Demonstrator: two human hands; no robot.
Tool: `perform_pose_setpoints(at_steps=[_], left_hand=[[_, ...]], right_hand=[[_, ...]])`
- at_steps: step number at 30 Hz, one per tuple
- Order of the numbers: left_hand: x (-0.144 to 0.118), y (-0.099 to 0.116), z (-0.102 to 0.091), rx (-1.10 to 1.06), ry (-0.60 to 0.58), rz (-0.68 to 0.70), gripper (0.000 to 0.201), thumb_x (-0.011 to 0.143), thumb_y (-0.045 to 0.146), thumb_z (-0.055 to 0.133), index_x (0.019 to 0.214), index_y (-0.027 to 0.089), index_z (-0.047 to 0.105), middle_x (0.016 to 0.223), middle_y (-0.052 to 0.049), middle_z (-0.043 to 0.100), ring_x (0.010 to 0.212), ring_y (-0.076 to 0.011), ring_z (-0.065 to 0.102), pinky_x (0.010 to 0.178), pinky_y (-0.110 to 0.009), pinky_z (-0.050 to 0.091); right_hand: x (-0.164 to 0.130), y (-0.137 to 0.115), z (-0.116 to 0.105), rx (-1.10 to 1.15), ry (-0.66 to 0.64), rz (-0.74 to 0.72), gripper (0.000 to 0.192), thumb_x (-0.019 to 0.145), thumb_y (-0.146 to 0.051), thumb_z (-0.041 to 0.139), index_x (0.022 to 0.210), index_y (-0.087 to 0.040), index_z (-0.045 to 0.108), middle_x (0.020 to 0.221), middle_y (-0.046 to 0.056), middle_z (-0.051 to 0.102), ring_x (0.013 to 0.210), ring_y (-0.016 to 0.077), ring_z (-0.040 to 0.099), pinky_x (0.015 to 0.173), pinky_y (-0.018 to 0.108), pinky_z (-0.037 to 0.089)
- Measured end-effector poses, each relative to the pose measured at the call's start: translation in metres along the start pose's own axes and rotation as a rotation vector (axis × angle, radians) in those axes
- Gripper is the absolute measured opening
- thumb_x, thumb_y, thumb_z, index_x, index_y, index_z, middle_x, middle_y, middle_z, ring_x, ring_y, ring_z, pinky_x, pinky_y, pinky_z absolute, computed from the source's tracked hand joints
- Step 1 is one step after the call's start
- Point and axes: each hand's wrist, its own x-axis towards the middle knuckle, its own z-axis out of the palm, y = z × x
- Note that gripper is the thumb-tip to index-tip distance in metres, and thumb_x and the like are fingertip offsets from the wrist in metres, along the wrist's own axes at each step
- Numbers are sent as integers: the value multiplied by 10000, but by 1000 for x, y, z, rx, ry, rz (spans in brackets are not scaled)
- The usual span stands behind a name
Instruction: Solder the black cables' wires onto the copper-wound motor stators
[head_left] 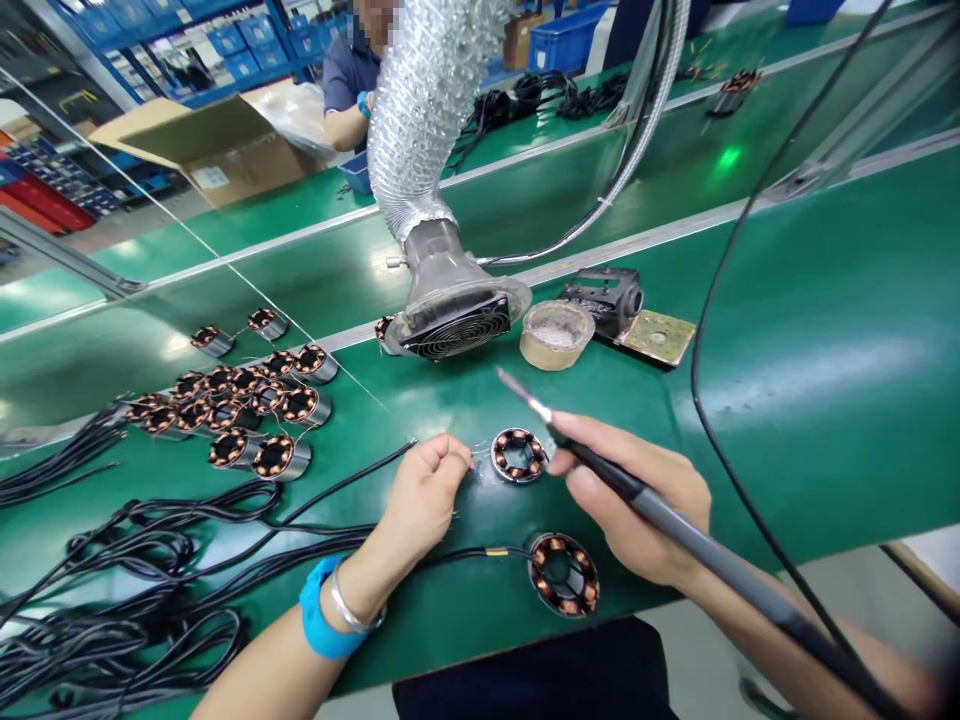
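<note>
My right hand (637,495) grips a soldering iron (615,475), its tip pointing up and left over the table. Between the hands lies a motor stator (519,456) with copper windings, close to my right fingertips. My left hand (427,490) is closed in a pinch at the thin wires left of this stator; a small blue wire end shows by the fingertips, partly hidden. Nearer the table's front edge is a second stator (564,574), with a black cable (457,556) running to it from the left. Another black cable's end (397,450) lies by my left hand.
Several stators (274,457) and tangled black cables (165,560) cover the left side. A fume extractor (461,325) hangs ahead on a foil duct. Beside it are a round pot (556,335) and an iron holder (607,300). A co-worker (349,85) is across the bench.
</note>
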Motion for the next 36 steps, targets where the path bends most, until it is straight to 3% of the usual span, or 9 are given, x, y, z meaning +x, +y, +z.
perform_pose_setpoints(at_steps=[7,18,25,36], left_hand=[[-6,-1,4,58,49,35,180,784,323,503,658,195,497,462,107,241,415,-66,186,428,-206,154],[-7,0,5,96,49,41,192,817,326,488,678,195,505,493,96,258,443,-79,199,455,-215,180],[-11,1,6,229,71,123,237,866,314,473,669,184,495,561,63,346,544,-100,307,521,-217,264],[-11,4,6,239,60,126,233,860,311,479,666,184,499,569,55,381,558,-109,356,551,-225,287]], right_hand=[[-14,14,-2,161,149,191,158,861,-271,620,985,-247,715,796,22,679,648,161,600,563,291,477],[-9,13,1,102,127,189,120,845,-257,613,925,-226,697,789,34,705,652,184,640,557,294,514],[-7,7,0,64,48,105,157,818,-198,584,942,-216,679,763,25,671,609,156,589,540,289,474],[-1,-3,7,50,14,-130,279,759,-127,534,987,-195,680,669,33,630,515,154,546,467,303,444]])
